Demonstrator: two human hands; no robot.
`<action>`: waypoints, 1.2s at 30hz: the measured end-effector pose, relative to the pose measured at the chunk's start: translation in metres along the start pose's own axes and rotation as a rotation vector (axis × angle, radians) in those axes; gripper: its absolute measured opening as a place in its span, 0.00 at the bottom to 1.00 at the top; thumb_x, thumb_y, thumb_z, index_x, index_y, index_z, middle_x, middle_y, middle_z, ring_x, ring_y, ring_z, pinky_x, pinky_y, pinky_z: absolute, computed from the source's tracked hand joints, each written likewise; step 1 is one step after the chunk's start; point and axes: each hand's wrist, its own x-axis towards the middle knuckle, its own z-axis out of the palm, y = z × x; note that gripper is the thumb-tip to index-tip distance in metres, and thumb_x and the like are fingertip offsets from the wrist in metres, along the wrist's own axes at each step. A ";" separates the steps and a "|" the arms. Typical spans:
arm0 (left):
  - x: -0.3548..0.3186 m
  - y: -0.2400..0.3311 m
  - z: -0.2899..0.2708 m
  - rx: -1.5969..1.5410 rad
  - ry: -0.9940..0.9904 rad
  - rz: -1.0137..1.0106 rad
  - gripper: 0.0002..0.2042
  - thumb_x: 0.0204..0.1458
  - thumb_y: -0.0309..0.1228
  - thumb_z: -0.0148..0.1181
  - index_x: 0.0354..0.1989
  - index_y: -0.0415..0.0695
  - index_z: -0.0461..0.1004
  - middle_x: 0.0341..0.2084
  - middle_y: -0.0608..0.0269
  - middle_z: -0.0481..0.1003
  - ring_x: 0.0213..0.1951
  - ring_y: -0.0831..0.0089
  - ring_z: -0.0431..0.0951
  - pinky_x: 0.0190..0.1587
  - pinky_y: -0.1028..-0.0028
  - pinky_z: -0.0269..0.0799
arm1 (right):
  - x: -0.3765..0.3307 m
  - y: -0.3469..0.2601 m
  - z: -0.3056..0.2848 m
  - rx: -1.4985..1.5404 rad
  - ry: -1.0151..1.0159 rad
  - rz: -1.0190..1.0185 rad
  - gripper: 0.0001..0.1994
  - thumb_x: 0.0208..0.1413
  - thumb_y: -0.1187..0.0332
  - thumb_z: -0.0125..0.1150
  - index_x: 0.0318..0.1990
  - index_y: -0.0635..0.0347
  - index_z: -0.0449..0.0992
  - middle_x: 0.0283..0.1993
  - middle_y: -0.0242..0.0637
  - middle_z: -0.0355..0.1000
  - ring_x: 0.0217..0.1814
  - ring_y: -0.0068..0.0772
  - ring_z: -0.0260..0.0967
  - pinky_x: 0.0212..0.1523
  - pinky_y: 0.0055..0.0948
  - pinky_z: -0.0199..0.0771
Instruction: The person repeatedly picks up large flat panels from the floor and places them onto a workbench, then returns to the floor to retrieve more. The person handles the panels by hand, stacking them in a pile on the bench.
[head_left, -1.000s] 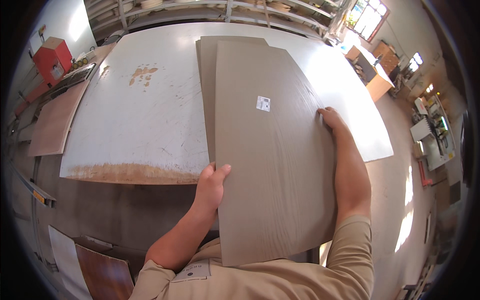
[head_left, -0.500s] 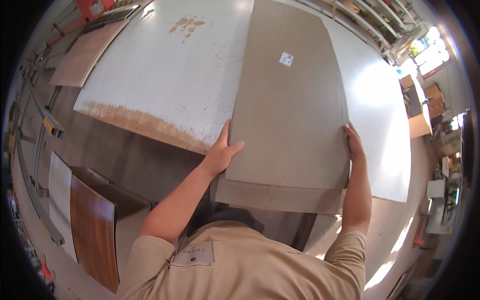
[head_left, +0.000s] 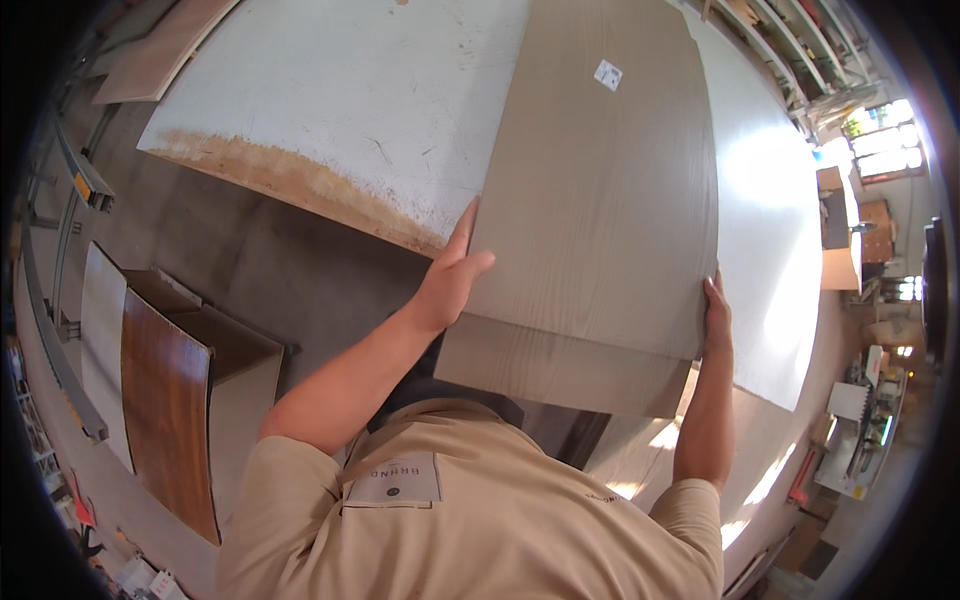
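A long grey-brown wood-grain board (head_left: pixel 600 200) with a small white label lies lengthwise before me on a white-topped table (head_left: pixel 340 110). Under it, a second board of like colour (head_left: pixel 560 365) sticks out toward my body past the table's near edge. My left hand (head_left: pixel 450 280) grips the upper board's left edge near its close end, its fingers along the side and its thumb over the top. Against the right edge presses my right hand (head_left: pixel 717 315), its fingers pointing away from me and partly hidden by the board.
At lower left stand a glossy brown panel (head_left: pixel 165 400) and a white panel (head_left: pixel 103 350), leaning by a box-like piece. A metal rail (head_left: pixel 85 175) runs along the far left. Shelving (head_left: pixel 780 50) rises at the upper right. The table's near left edge is worn to bare wood.
The view has shifted, so the table sits higher and turned a little. More of the lower board now shows at the near end. Both hands stay at the upper board's sides.
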 end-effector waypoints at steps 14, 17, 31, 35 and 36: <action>-0.095 -0.001 -0.002 0.194 -0.044 -0.107 0.39 0.53 0.23 0.44 0.70 0.37 0.29 0.72 0.54 0.33 0.72 0.65 0.30 0.70 0.69 0.28 | -0.122 0.033 0.002 0.062 0.020 0.128 0.28 0.64 0.64 0.42 0.70 0.55 0.49 0.69 0.36 0.55 0.70 0.32 0.51 0.67 0.30 0.49; -0.103 0.002 0.008 -0.072 0.092 -0.227 0.39 0.52 0.22 0.44 0.71 0.40 0.30 0.71 0.53 0.38 0.71 0.64 0.38 0.69 0.69 0.36 | -0.129 0.030 0.004 0.086 -0.025 0.114 0.27 0.64 0.64 0.42 0.70 0.55 0.50 0.68 0.36 0.56 0.69 0.32 0.51 0.67 0.30 0.50; -0.090 0.003 0.007 -0.339 0.072 -0.534 0.25 0.53 0.33 0.51 0.60 0.41 0.60 0.50 0.54 0.69 0.52 0.63 0.70 0.54 0.63 0.68 | -0.086 0.041 0.002 0.059 -0.023 -0.091 0.27 0.64 0.61 0.46 0.68 0.62 0.55 0.65 0.37 0.61 0.65 0.28 0.57 0.63 0.25 0.55; -0.122 -0.002 0.012 -0.315 0.134 -0.532 0.25 0.52 0.36 0.53 0.57 0.36 0.62 0.48 0.51 0.71 0.49 0.60 0.74 0.53 0.60 0.70 | -0.123 0.046 0.004 0.093 0.045 -0.028 0.28 0.63 0.63 0.49 0.68 0.64 0.53 0.65 0.39 0.61 0.65 0.32 0.57 0.64 0.27 0.56; -0.135 -0.004 0.014 -0.306 0.111 -0.517 0.25 0.52 0.35 0.54 0.58 0.37 0.61 0.49 0.53 0.70 0.50 0.61 0.72 0.54 0.61 0.69 | -0.137 0.049 0.004 0.106 0.053 -0.016 0.28 0.63 0.63 0.49 0.68 0.64 0.53 0.65 0.39 0.61 0.65 0.32 0.57 0.64 0.27 0.56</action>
